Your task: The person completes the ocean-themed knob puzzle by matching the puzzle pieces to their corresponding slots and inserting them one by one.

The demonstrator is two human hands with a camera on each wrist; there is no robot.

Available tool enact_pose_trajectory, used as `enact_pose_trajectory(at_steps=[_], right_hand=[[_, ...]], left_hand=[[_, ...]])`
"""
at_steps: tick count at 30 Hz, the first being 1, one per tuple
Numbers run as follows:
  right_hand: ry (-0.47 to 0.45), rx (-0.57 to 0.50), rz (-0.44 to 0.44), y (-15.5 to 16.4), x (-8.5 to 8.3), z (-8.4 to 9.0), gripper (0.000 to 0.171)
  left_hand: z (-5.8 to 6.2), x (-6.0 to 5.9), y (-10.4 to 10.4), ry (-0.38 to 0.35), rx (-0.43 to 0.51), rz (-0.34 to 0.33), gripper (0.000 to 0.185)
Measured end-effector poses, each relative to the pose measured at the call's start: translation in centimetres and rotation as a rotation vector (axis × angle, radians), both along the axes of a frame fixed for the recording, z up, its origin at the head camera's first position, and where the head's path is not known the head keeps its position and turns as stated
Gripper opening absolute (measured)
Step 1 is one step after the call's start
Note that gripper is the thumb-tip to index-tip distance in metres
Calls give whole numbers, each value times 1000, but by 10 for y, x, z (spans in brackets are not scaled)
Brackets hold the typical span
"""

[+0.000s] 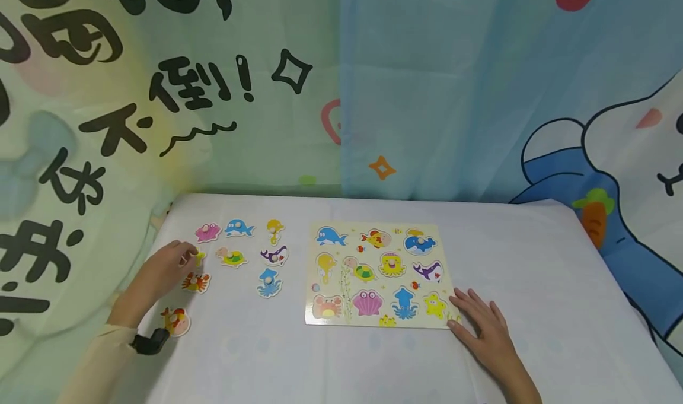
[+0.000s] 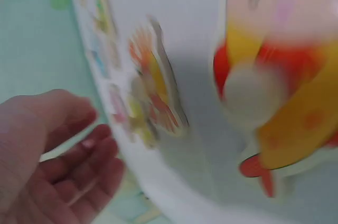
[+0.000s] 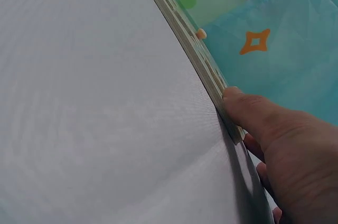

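Note:
My left hand [image 1: 169,269] reaches over the left group of loose puzzle pieces, its fingers beside a yellow starfish piece [image 1: 200,258]. In the left wrist view the thumb and fingers are loosely bent with a gap between them. The crab piece [image 1: 196,282] lies just below, and a red-and-yellow fish piece [image 1: 176,322] with a round knob lies near the wrist. My right hand [image 1: 484,333] rests at the lower right corner of the sea-animal puzzle board [image 1: 341,282]. Its thumb touches the board's edge in the right wrist view, the other fingers beside it.
Beyond the left hand lie a pink shell piece [image 1: 207,232], a blue whale piece [image 1: 239,228] and a turtle piece [image 1: 232,257]. Nearer the board are seahorse [image 1: 274,231], purple whale [image 1: 274,255] and squid [image 1: 269,283] pieces. A printed curtain [image 1: 427,95] hangs behind the white table [image 1: 267,362].

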State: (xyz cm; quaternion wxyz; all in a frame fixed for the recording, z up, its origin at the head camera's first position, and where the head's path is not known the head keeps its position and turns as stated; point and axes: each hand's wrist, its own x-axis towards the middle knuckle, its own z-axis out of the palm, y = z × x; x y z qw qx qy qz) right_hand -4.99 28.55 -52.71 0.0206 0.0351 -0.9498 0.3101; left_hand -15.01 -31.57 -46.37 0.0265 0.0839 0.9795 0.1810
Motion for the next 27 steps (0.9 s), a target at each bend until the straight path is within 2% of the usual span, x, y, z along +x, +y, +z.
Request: enact_pose_trajectory(at_steps=[4,8,12,17,22,25,27], right_hand=[[11,2,6,-2,0,-2,50],[30,-2,4,-2,1,-3,49],[12,0,-4,-1,2,-2,50],[-10,3,-9,-1,1,-1,51],[-8,6,-9,-1,1,-3,51],[-2,11,-14,0,1,-5,51],[1,15,-18,0,1,-5,50]], left_hand=[[-2,28,3,-51,-5,-9,16],[-13,42,4,-47,-17,-25,21],[-20,44,9,-16,-7,18,19],[-19,41,12,-24,-5,56,14],[-19,40,12,-50,-12,71,15],[-19,41,12,-35,-16,62,16],[-18,41,13,2,-13,59,16]])
